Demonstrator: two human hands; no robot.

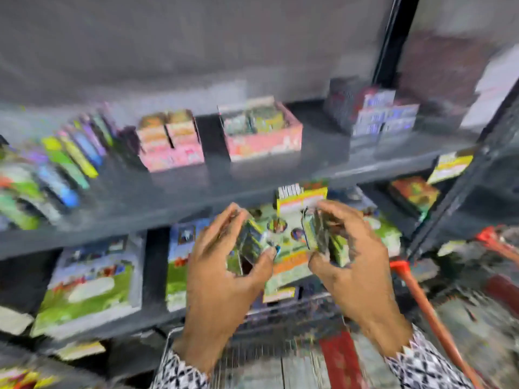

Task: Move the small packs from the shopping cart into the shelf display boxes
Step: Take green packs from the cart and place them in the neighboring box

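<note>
Writing: too blurred for me to read.
My left hand (224,265): pinching small packs (252,240).
My right hand (348,248): gripping another stack (323,234).
Room: bare shelf (168,189) edge above.

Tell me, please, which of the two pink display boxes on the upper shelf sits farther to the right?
The wider pink display box with greenish packs inside; the other pink box, left of it across a dark gap, holds orange-topped packs.
</note>
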